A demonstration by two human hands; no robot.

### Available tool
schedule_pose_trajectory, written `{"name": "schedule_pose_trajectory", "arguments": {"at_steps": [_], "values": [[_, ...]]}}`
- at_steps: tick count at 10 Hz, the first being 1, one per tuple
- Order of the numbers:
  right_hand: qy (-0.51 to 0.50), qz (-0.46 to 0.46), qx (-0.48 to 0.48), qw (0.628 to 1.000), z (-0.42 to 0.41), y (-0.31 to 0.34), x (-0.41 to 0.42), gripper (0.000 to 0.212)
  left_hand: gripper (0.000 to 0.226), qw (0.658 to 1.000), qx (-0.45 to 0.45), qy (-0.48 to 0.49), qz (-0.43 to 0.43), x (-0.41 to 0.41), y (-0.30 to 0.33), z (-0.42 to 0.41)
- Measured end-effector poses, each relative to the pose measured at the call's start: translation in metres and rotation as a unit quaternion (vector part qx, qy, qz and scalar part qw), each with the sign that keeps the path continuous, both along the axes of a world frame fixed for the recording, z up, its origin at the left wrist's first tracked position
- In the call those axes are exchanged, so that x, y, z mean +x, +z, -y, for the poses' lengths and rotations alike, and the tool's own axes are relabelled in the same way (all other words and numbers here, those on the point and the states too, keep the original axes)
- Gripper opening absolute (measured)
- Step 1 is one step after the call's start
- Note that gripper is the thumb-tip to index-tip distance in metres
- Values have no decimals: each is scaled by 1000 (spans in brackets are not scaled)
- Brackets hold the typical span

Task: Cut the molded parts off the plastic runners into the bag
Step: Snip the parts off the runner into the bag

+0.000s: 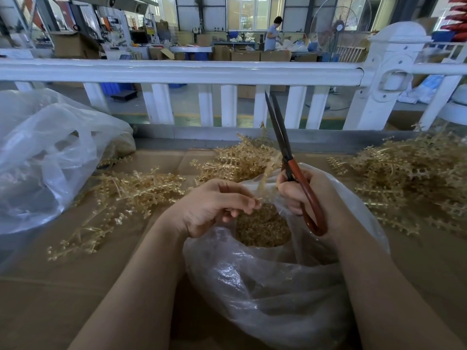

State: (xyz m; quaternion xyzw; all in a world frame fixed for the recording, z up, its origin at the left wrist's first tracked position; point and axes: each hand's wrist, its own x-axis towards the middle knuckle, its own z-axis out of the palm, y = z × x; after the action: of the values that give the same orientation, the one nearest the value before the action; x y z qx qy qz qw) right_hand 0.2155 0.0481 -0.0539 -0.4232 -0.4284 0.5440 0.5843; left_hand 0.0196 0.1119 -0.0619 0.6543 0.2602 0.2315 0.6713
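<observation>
My left hand [214, 205] pinches the lower end of a yellowish plastic runner [265, 178] that stands up over the mouth of a clear plastic bag [265, 294]. My right hand [303, 193] grips red-handled scissors [285, 152], their dark blades pointing up and away, nearly closed, just right of the runner. Inside the bag lies a heap of small cut amber parts [262, 228]. Whether the blades touch the runner is unclear.
Piles of uncut runners lie on the cardboard-covered table: one at centre back [235, 160], one on the right [409, 178], one on the left [131, 190]. A second large clear bag [50, 157] sits at the left. A white railing [177, 72] borders the table's far side.
</observation>
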Motion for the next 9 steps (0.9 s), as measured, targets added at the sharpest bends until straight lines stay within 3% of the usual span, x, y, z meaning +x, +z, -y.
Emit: {"name": "schedule_pose_trajectory", "arguments": {"at_steps": [1, 2, 3, 4, 5, 7, 8, 9], "values": [[-5, 27, 30, 999, -1, -4, 5, 14, 10, 1000, 9, -11, -12, 3, 0, 3], [-40, 69, 79, 994, -1, -10, 12, 33, 12, 996, -34, -8, 85, 2, -1, 1], [-67, 36, 83, 994, -4, -13, 15, 44, 18, 974, -90, 37, 204, 3, 0, -2], [-93, 57, 84, 991, -6, -16, 15, 24, 18, 957, -118, 81, 252, 7, 0, -3], [-116, 117, 107, 981, -7, -17, 13, 21, 20, 955, -129, 117, 239, 13, 1, 0], [-167, 267, 91, 945, -10, -21, 8, 58, 19, 946, -132, 192, 227, 23, 2, 4], [-145, 342, 86, 924, -11, -27, 10, 44, 16, 935, -138, 215, 244, 24, 1, 5], [-130, 404, 81, 902, -12, -32, 10, 48, 14, 926, -148, 232, 258, 25, 1, 5]]}}
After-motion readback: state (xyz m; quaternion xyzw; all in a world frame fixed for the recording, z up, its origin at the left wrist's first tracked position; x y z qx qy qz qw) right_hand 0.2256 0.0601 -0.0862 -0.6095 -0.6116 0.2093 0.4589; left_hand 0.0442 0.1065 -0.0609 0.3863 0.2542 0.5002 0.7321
